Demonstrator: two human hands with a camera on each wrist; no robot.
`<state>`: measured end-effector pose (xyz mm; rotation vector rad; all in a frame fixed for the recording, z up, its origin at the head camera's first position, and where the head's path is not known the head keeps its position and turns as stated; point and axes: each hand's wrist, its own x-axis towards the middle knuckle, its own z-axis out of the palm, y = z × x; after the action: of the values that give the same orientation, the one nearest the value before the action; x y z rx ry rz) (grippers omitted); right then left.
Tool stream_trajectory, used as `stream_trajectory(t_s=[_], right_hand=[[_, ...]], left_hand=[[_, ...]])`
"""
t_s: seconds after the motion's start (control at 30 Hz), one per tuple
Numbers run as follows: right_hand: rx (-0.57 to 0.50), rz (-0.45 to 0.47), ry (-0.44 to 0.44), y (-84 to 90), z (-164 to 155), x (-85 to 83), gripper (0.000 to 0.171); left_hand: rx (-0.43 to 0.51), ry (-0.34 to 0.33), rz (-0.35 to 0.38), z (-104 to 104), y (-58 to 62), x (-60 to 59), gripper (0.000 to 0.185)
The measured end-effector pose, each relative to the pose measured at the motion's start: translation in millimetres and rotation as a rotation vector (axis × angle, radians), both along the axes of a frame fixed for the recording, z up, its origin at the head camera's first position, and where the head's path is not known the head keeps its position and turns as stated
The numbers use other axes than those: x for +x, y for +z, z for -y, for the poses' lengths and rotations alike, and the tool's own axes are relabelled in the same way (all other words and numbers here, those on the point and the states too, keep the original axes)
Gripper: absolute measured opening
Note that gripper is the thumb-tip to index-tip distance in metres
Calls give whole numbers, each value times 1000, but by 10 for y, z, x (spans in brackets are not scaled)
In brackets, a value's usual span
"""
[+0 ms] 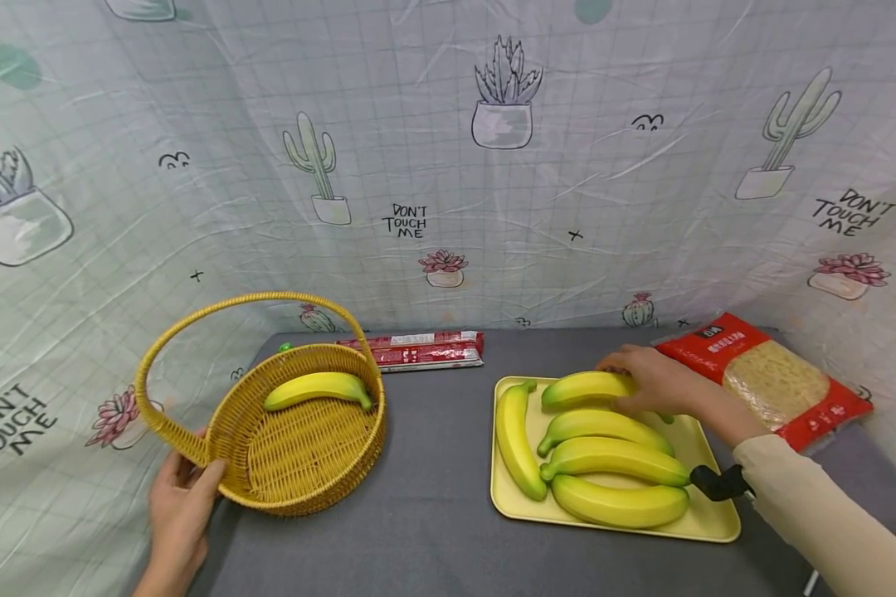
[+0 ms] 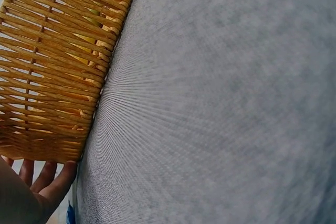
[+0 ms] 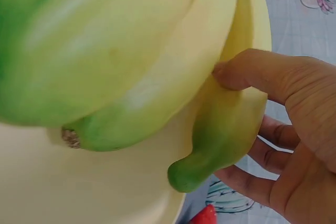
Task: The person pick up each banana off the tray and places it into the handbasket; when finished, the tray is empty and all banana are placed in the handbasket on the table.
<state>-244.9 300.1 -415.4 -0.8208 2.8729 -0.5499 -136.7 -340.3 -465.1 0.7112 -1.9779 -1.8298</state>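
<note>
While the left hand (image 1: 182, 506) grips the wicker basket (image 1: 343, 481), with one banana (image 1: 317, 388) inside, the right hand (image 1: 653, 381) pinches the farthest banana (image 1: 586, 387) on the pale yellow tray (image 1: 709, 514); four more bananas (image 1: 620, 461) share that tray, and a red packet (image 1: 776, 381) lies near it.

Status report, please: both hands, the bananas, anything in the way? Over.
Left hand holds basket. Right hand grips banana at far side of tray. Four more bananas there, one in basket. No obstruction seen at either hand.

Basket (image 1: 306, 452) left of tray (image 1: 698, 439)
</note>
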Motion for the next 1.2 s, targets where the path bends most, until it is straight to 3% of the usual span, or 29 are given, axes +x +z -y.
stream_trajectory(t_s=[1.2], right_hand=[[-71, -106, 61, 491, 463, 156, 42]], left_hand=[[25, -15, 5, 2, -12, 14, 62]])
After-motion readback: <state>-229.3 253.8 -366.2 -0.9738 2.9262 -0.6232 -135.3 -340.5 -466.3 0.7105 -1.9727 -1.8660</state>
